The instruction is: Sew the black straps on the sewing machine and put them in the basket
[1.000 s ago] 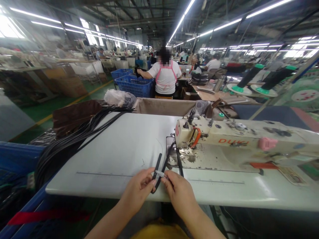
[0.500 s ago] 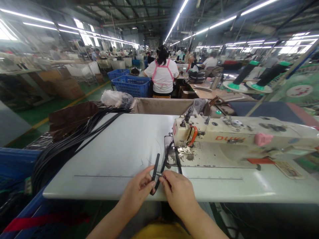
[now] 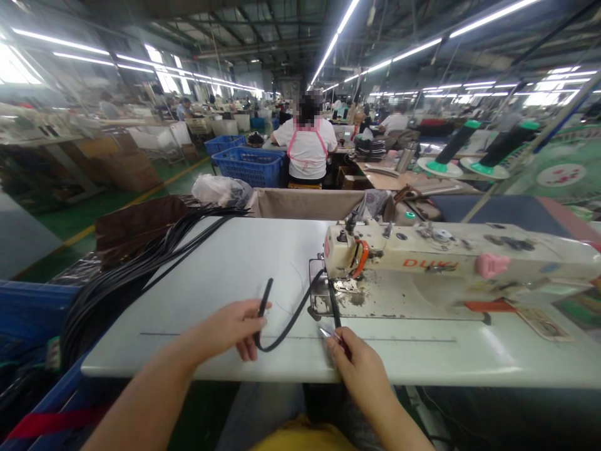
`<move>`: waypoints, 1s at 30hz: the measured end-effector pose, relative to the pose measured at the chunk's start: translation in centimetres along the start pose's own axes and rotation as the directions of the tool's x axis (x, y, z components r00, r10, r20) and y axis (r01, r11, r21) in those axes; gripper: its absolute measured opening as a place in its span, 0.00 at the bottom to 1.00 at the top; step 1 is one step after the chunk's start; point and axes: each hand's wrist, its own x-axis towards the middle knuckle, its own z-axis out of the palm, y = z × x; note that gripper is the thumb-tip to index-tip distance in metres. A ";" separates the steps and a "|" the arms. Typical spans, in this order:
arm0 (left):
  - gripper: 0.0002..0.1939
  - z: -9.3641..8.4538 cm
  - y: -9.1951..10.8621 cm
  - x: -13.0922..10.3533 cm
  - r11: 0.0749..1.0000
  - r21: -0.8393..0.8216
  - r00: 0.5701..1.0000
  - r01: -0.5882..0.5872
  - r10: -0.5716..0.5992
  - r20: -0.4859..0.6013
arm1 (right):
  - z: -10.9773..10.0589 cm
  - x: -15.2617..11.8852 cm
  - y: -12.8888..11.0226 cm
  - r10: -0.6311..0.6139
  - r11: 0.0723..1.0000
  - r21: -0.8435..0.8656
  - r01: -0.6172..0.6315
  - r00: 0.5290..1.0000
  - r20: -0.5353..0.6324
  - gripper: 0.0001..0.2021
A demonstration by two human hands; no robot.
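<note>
L hand (image 3: pixel 230 326) moved left vs 1 s ago, split from R; was pinched next to R over strap mid-table edge. Now closed on strap (image 3: pixel 286 322), thumb + fingers round near free end, end sticking up past knuckles. Strap sagged in a loop on table (image 3: pixel 225 263), ran back up to needle area of machine (image 3: pixel 422 263), apparently under the foot, can't confirm. R hand (image 3: pixel 361 369) stayed near front edge, closed on small metal snips (image 3: pixel 328 332), tips pointing at second strap piece below foot. Grip on snips partly hidden by knuckles, looked like a loose fist. Read: joint work at the pinch point prob done, strap pulled clear left, snips now at machine side.

Around: bundle of black straps (image 3: pixel 141 269) draped off left table edge, well apart from hands. Brown fabric (image 3: pixel 136 225) behind bundle. Plastic bag (image 3: pixel 218 188) at far table edge. Blue crate (image 3: pixel 251 163) + co-worker (image 3: pixel 307 147) in white top, back turned, further off. Thread cones (image 3: pixel 451 147) upper right. Nothing between hands and needle area except strap itself; machine head close on R side.
</note>
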 end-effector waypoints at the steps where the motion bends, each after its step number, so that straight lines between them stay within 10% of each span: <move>1: 0.33 -1.1 1.4 0.3 0.987 -0.096 0.988 -0.132 0.123 -0.093 | -0.1 0.1 0.2 0.003 0.999 0.050 -0.003 1.000 0.004 0.19; 2: 0.31 -2.0 2.7 0.8 0.907 -0.189 0.904 -0.377 0.316 -0.288 | -0.2 0.3 0.5 0.003 0.995 0.103 -0.003 1.000 0.004 0.19; 5: 0.26 -3.6 5.0 3.0 0.541 -0.047 0.405 -0.840 0.567 -0.717 | -0.5 0.8 1.0 0.008 0.971 0.238 -0.002 1.000 -0.026 0.21; 6: 0.25 -3.5 5.0 3.8 0.550 0.026 0.366 -0.835 0.590 -0.719 | -0.5 0.9 1.2 0.010 0.962 0.272 0.000 0.999 -0.036 0.22; 10: 0.20 0.0 1.9 6.5 0.753 0.447 0.680 -0.483 0.644 -0.350 | -0.8 1.0 1.6 0.019 0.928 0.373 -0.006 0.999 -0.029 0.25; 17: 0.36 8.0 -3.9 8.4 0.271 0.851 0.780 -0.450 0.583 0.227 | -1.2 1.0 1.7 0.022 0.892 0.452 -0.023 1.000 0.007 0.27; 20: 0.38 6.7 -4.8 9.8 0.205 0.909 0.801 -0.362 0.567 0.191 | -1.4 0.7 1.7 0.034 0.867 0.497 -0.033 0.999 0.007 0.28; 25: 0.38 -0.2 -5.9 10.9 0.293 0.956 0.847 0.022 0.502 -0.173 | -2.7 0.0 1.8 0.104 0.871 0.488 -0.060 0.993 -0.064 0.33; 30: 0.40 -6.2 -9.8 6.7 0.337 0.898 0.776 0.284 0.469 -0.422 | -6.9 0.0 1.8 0.094 0.888 0.459 0.007 0.976 -0.196 0.30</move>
